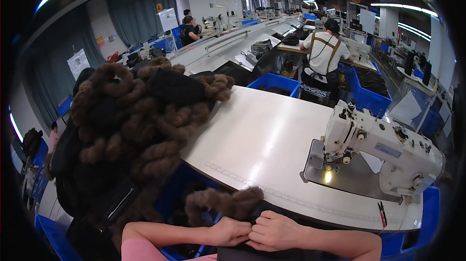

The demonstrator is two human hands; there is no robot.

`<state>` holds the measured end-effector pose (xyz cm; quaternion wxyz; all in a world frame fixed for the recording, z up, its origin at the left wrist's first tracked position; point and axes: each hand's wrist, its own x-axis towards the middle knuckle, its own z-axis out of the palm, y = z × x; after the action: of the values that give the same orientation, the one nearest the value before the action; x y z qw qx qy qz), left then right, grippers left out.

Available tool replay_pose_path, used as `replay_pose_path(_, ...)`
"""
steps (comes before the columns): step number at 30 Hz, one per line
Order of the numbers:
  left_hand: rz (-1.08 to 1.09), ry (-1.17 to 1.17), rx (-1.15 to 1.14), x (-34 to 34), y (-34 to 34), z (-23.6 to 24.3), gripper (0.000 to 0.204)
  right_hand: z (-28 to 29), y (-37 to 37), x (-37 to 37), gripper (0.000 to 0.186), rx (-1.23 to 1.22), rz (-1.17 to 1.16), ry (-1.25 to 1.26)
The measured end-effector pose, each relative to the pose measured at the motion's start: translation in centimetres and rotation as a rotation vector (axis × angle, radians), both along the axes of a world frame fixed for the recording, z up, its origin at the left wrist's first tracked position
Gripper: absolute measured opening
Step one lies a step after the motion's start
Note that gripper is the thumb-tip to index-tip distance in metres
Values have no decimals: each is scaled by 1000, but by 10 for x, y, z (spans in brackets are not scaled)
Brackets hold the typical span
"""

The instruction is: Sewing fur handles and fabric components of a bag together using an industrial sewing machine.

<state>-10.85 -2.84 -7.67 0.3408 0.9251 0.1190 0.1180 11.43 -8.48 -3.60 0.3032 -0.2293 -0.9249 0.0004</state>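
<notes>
At the near edge of the white sewing table [257, 135], my left hand [230, 232] and my right hand [273, 232] are close together, fingers curled in. Both grip a piece of black cloth with fluffy brown fur trim [218, 204], partly hidden behind the fingers. Part of the fur rests against the table edge. What the fingertips pinch is too small to make out. A large heap of black garments with brown fur trim [160, 130] rises to the left of the table. On the right stands a white sewing machine [383, 144], apart from my hands.
Small thread snips [382, 214] lie at the table's right end. A ruler strip [291, 198] runs along the near edge. Blue bins [274, 84] stand beyond and below the table. Ahead, a co-worker in a white shirt [324, 50] sits at another machine.
</notes>
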Motion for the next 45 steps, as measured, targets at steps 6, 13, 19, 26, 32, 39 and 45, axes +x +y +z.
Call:
replay_pose_path(6,164,-53,-523,-19,1,6,21,12,-26,18,21,-29,60,-234)
replay_pose_path(13,343,-14,-1790,-33,2,-13,17,-28,-44,22,18,-157,-68,-101)
replay_pose_path(19,419,39,-1539,-7,-2,18,17,-30,-22,9,34,-721,-353,443)
replay_pose_path(26,383,-31,-1070,-11,-17,17,15,-20,-7,16,26,-322,-94,19)
replay_pose_path(32,587,-56,-1701,-17,-8,14,13,-2,-6,4,24,-27,-133,-124)
replay_pose_path(39,743,8,-1685,-11,-1,14,13,-4,0,-13,20,32,-92,-189)
replay_pose_path(45,731,-12,-1744,-9,2,15,5,-13,-2,-17,14,27,-66,-124)
